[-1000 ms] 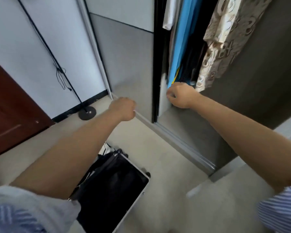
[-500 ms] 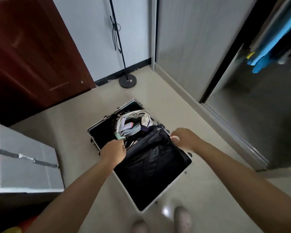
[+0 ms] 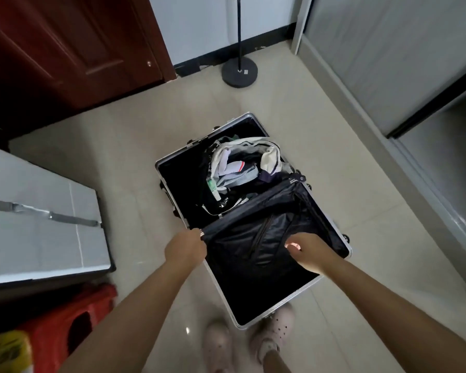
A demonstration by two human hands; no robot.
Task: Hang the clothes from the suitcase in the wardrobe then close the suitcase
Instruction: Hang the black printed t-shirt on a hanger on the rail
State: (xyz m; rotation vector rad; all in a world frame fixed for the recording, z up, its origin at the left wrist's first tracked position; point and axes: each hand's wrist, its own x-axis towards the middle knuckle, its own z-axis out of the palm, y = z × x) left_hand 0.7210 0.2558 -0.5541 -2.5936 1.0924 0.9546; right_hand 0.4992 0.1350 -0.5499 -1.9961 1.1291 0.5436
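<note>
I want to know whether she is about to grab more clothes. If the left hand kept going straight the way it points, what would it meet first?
Probably the pile of clothes in the suitcase's far half. The left hand already grips the black divider flap; depth is uncertain.

One suitcase, two hands, two shoes.

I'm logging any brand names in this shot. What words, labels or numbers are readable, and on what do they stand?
None can be read.
Black strap with white lettering among the clothes in the suitcase: too small and blurred.
Green and white tag beside it: print illegible.
Small white sticker on the round black stand base: too small.
Yellow bag at lower left: dark marks, blurred.
</note>
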